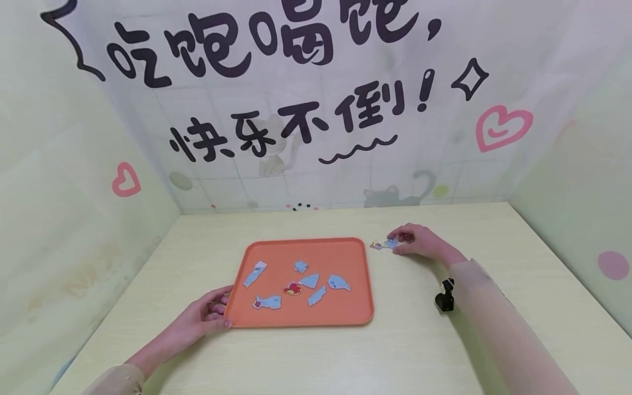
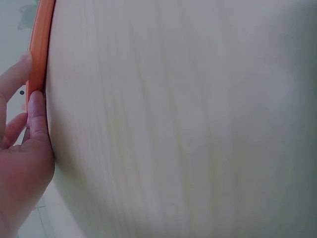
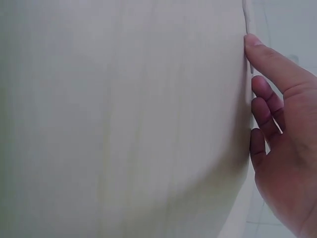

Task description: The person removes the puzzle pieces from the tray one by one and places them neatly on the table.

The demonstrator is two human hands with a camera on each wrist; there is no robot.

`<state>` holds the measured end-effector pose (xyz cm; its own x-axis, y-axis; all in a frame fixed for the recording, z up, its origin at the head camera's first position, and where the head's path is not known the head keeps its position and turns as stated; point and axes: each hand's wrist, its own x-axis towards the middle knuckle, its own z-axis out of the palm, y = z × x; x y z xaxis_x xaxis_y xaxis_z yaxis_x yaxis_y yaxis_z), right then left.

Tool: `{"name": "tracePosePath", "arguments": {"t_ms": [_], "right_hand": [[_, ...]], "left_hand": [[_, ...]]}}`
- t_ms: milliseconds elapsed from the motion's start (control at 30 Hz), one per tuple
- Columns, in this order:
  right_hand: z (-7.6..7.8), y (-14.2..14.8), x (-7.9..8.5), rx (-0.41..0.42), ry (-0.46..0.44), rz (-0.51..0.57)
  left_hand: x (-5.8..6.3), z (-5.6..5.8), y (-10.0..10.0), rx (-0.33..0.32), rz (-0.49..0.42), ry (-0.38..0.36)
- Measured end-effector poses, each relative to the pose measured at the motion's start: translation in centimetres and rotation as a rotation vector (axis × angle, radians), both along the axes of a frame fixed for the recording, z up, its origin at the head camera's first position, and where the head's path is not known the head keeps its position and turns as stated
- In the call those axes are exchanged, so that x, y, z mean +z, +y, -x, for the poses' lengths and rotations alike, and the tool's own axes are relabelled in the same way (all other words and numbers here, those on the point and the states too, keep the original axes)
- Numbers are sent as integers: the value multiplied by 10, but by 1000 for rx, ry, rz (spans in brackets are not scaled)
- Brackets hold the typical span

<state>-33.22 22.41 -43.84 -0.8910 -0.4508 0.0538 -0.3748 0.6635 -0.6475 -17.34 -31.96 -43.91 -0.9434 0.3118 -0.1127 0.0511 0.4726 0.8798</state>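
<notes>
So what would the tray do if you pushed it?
The tray would probably slide, not roll or tip: it lies flat and wide. It looks stiff, since its rim runs straight. The thin pieces on it might shift, as they seem loose.

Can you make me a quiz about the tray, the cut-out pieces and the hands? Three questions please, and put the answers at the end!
1. What colour is the tray?
2. True or false: every cut-out piece lies inside the tray.
3. Which hand touches the tray? A) left B) right C) both

Key:
1. Orange.
2. False: one cut-out piece is outside, at the fingers of the right hand.
3. A: the left hand grips its edge.
</notes>
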Motion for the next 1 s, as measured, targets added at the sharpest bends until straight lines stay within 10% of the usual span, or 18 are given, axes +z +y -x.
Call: {"name": "tracePosePath", "arguments": {"t_ms": [1000], "right_hand": [[-28,-67,40,69,169,63]], "left_hand": [[-1,0,-2,-5,-11,-1]]}}
